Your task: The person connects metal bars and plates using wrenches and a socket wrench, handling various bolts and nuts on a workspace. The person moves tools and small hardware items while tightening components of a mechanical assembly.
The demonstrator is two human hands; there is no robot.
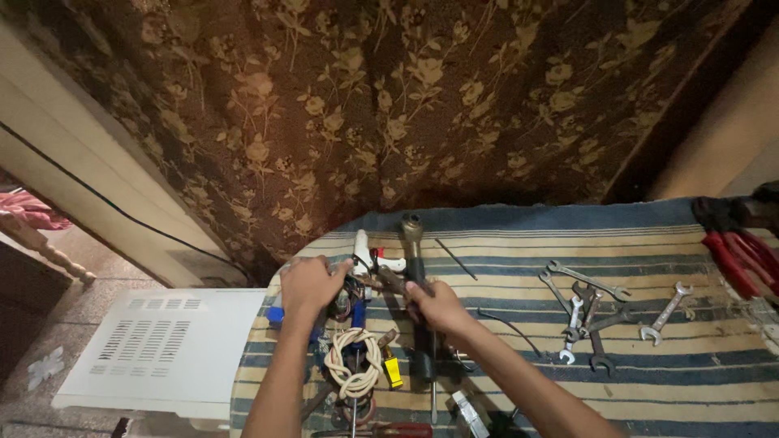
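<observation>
My left hand [310, 285] rests on a cluster of small tools at the left of a striped cloth [519, 243], fingers closed over something I cannot make out. My right hand [434, 306] grips a dark-handled tool [415, 268] whose metal head points away from me. A white-handled tool [363, 247] lies between the two hands. Just below my left hand sits a coil of pale rope [354, 361], with a small yellow item [393, 371] beside it.
Several open-end wrenches [588, 312] lie spread at the right of the cloth. Red-handled cutters [742, 255] sit at the far right edge. A white vented panel [158, 349] lies on the floor to the left. A floral curtain [389, 105] hangs behind.
</observation>
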